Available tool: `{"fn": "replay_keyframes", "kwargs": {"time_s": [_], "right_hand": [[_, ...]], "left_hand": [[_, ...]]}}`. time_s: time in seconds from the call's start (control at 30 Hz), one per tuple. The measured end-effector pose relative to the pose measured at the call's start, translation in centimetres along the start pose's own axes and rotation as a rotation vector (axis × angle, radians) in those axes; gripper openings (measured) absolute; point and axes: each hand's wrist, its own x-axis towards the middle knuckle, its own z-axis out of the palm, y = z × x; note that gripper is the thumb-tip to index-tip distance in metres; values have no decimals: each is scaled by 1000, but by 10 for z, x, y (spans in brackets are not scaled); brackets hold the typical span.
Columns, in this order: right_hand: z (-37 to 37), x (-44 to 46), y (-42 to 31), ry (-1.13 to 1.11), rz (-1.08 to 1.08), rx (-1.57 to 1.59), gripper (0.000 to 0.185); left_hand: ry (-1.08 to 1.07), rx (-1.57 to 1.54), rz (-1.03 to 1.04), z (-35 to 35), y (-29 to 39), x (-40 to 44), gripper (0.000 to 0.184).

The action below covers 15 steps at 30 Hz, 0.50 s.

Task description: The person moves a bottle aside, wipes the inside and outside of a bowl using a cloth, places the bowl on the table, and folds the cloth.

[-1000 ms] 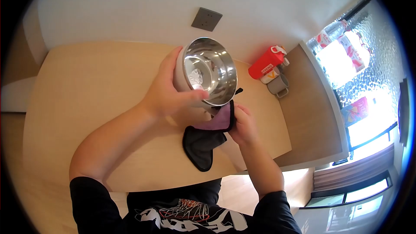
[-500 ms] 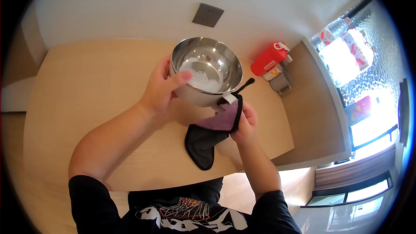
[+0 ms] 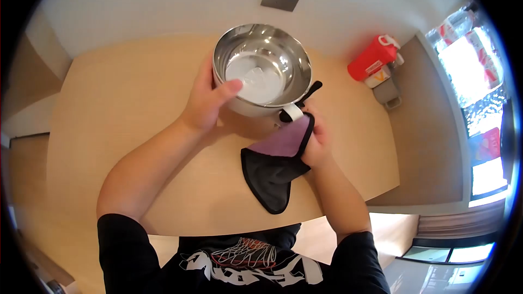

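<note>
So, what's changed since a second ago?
The metal bowl has come from leaning right to nearer level, showing more of its white handle. The camera view shifted too. Nothing newly gripped or released: left hand still holds the bowl, right hand the purple-and-black cloth.

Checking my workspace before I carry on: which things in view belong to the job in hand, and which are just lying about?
In the job:
handled metal bowl, in the left hand
purple-and-gray cloth with black edging, in the right hand

Apparently just lying about:
red bottle
white item with an orange V, kind unclear
gray mug
plastic bottle by the window
</note>
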Motion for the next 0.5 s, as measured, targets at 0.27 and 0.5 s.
{"fn": "replay_keyframes", "kwargs": {"time_s": [0.27,0.5], "right_hand": [[-4,-7,-1,13,429,454,23],[-14,-2,-5,-171,-72,-7,20]], "left_hand": [[-84,152,191,-2,-14,-2,108],[4,-197,-184,-9,-24,-8,77]]}}
